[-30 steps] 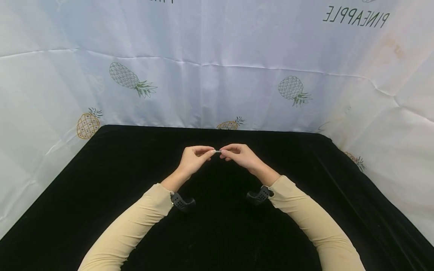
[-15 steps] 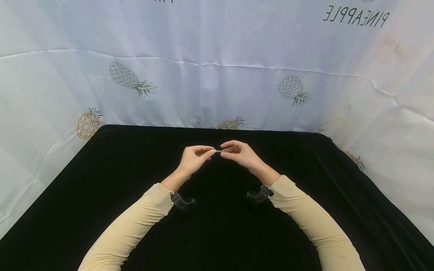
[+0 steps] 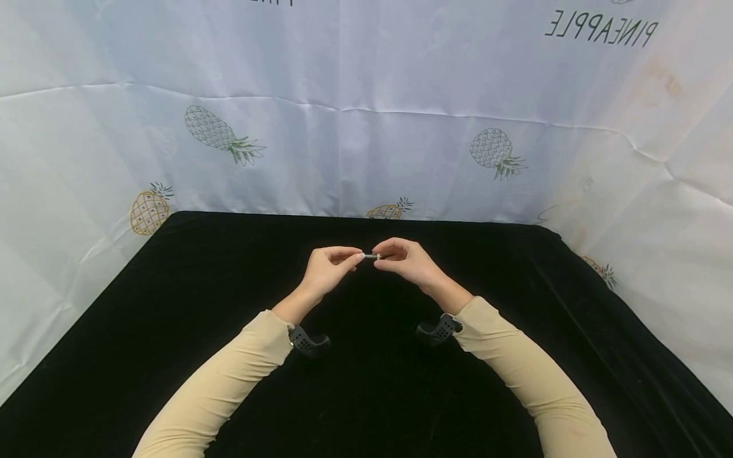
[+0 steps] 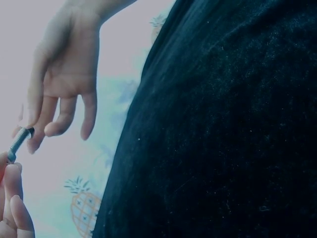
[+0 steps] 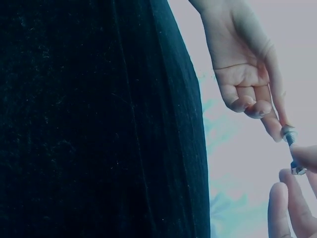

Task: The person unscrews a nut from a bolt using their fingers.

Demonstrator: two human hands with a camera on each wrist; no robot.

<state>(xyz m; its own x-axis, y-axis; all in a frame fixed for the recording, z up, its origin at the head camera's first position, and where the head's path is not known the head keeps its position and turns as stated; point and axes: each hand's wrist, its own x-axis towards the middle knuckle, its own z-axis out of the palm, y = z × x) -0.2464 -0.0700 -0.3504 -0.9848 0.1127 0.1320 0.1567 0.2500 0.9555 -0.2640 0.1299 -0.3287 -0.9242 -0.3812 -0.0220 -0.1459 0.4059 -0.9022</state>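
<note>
A small metal bolt [image 3: 370, 256] lies level between the two hands, above the black cloth. My left hand [image 3: 324, 272] pinches its left end between thumb and index finger. On the right end sits a wider hex piece [image 5: 298, 170]; whether it is a nut or the bolt's head I cannot tell. My right hand [image 3: 417, 266] is around that end, thumb below and fingers above, apart enough that the end shows between them in the head view. In the left wrist view the bolt's thread [image 4: 20, 142] shows between the fingertips of both hands.
A black cloth [image 3: 366, 369] covers the table under both arms. Behind and at the sides hangs a pale curtain [image 3: 343, 159] with pineapple prints. A dark wrist mount [image 3: 310, 341] hangs under the left wrist, another mount [image 3: 438, 330] under the right.
My right thumb and fingers have spread from their pinch on the bolt's right end, so more of the bolt shows. My left hand has kept its hold and place.
</note>
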